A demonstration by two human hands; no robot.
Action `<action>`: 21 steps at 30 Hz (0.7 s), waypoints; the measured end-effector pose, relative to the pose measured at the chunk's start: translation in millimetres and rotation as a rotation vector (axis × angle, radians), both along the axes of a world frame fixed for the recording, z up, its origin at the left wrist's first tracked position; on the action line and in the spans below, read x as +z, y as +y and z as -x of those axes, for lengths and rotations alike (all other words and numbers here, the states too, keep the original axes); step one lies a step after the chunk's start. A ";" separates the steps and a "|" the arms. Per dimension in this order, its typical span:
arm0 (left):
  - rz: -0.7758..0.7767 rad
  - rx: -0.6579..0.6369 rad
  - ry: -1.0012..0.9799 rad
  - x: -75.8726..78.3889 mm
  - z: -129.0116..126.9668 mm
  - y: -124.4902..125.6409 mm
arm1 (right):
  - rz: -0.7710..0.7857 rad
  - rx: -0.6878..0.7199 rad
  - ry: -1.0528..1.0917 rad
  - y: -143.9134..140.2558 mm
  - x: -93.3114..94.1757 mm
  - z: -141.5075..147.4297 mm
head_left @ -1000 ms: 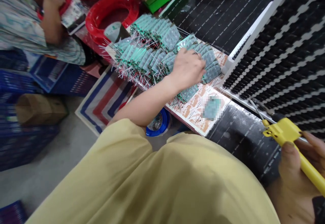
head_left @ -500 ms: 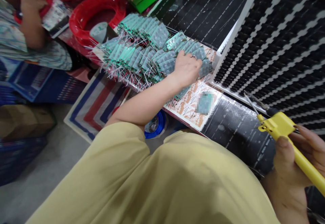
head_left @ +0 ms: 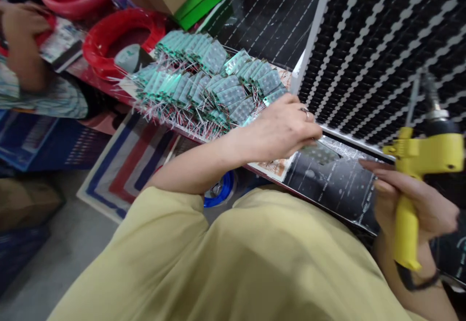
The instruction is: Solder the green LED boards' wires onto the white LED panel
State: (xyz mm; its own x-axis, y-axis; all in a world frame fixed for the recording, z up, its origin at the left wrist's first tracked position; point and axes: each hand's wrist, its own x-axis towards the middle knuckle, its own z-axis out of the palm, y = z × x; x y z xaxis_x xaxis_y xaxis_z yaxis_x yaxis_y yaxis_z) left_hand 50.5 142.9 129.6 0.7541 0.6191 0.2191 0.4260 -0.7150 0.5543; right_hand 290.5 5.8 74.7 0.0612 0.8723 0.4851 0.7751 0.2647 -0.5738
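My left hand (head_left: pixel 287 126), with a ring on one finger, pinches the edge of a flat circuit board (head_left: pixel 321 153) above the dark sheet on the bench. The board is slightly blurred. Wrapped around the handle of a yellow soldering gun (head_left: pixel 425 153) is my right hand (head_left: pixel 422 199), its index finger stretched toward the board. The gun's metal tip and thin feed tube point up in front of the black rack. Rows of green circuit boards (head_left: pixel 192 85) with white and red wires lie left of my left hand.
A black rack with pale strips (head_left: pixel 364 59) stands at the back right. Behind the boards are a dark panel (head_left: pixel 262 15), a green box (head_left: pixel 202 0) and a red wire coil (head_left: pixel 96 44). A blue crate (head_left: pixel 54 136) and another person's arm (head_left: pixel 25 54) are at the left.
My left hand has moved from the board rows toward the right, now with a circuit board. My right hand has raised the soldering gun and turned its tip upward.
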 end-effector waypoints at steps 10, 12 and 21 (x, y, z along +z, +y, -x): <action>0.037 0.290 -0.313 -11.5 -14.1 -20.4 | -0.521 -0.104 -0.134 14.9 -0.2 12.9; 0.116 0.268 -0.365 -30.2 -14.1 -23.2 | -0.534 -0.125 -0.093 12.0 -6.6 8.1; 0.897 0.260 -0.670 -51.7 -62.7 -28.4 | -0.455 -0.093 -0.062 3.8 -11.9 16.3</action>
State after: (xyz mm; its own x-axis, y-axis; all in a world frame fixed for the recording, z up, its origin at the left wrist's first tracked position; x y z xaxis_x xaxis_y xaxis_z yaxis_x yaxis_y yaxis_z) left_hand 113.2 114.4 77.9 0.4788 0.8751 -0.0701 -0.0700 0.1177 0.9906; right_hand 274.2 9.5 62.8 0.0884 0.5626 0.8220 0.8365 0.4061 -0.3679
